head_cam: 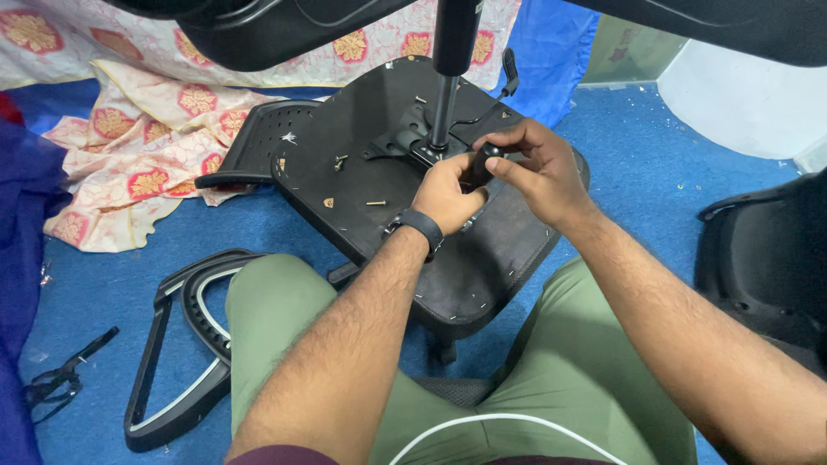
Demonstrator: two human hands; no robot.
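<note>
An upturned black office chair seat point(345, 146) lies on the floor in front of my knees, its gas cylinder post point(445, 95) rising from the metal mechanism plate. My left hand point(446, 194), with a black band on the wrist, and my right hand point(534, 168) meet just right of the post's foot. Both grip a small black handle point(479, 165), mostly hidden by my fingers. Loose screws point(376, 203) lie on the seat underside to the left of my hands.
A black chair armrest frame point(177, 344) lies on the blue carpet at lower left, with a black strap piece point(60, 375) beside it. A patterned cloth point(138, 155) is at upper left. Another black chair part point(767, 258) stands at the right edge.
</note>
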